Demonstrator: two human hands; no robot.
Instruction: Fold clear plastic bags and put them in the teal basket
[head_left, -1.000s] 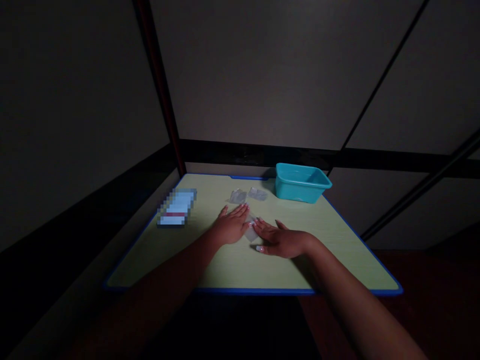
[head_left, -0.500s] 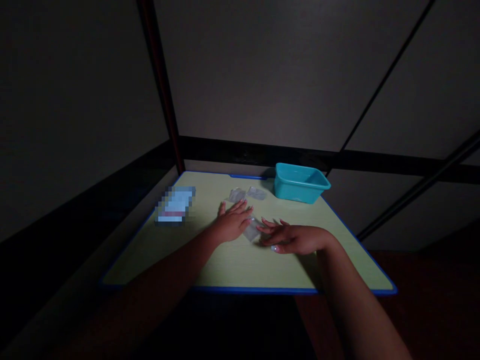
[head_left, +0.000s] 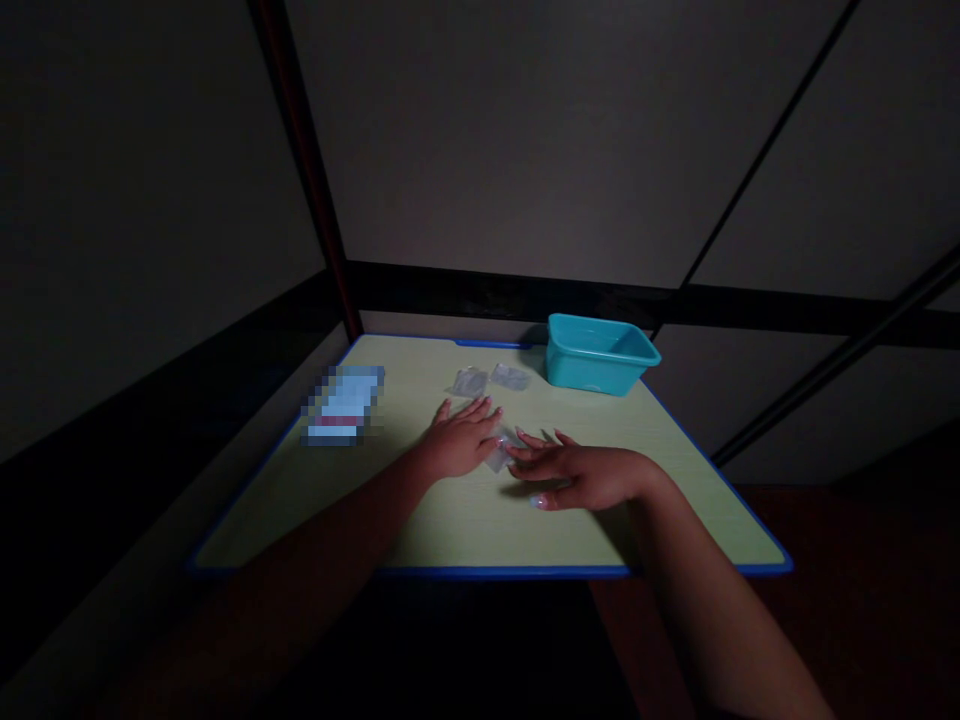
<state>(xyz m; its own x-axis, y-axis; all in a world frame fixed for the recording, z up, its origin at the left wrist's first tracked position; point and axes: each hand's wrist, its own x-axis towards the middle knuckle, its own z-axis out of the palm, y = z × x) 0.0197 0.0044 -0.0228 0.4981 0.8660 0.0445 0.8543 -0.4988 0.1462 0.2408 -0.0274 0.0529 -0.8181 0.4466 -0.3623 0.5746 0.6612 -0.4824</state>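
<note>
A small clear plastic packet lies on the table between my hands, partly covered by fingers. My left hand is spread palm down, with its fingertips at the packet's left side. From the right, my right hand reaches over the packet's right part, fingers apart, thumb nearer the front edge. Beyond my left fingertips lie two more clear packets, one on the left and one on the right.
A turquoise plastic basket stands at the table's back right. At the left lies a pixelated flat light-blue object. The pale table has a blue rim, and a wall rises behind it.
The view has shifted slightly, so everything sits a little higher in it. My right fingers have moved slightly left over the near packet. Both hands remain spread.
</note>
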